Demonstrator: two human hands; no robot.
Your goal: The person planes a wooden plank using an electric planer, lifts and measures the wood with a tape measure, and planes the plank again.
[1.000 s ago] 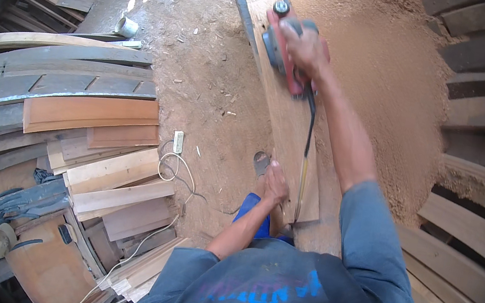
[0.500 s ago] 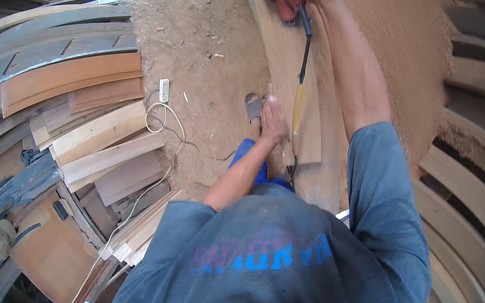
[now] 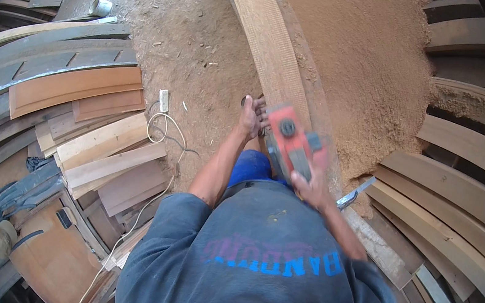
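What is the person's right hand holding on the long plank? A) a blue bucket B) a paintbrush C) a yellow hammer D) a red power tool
D: the right hand grips the back of a red power tool that sits on the long plank, while the left hand rests on the plank's edge beside it.

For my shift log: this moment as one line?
right hand: holds red power planer | left hand: on plank | sawdust alongside
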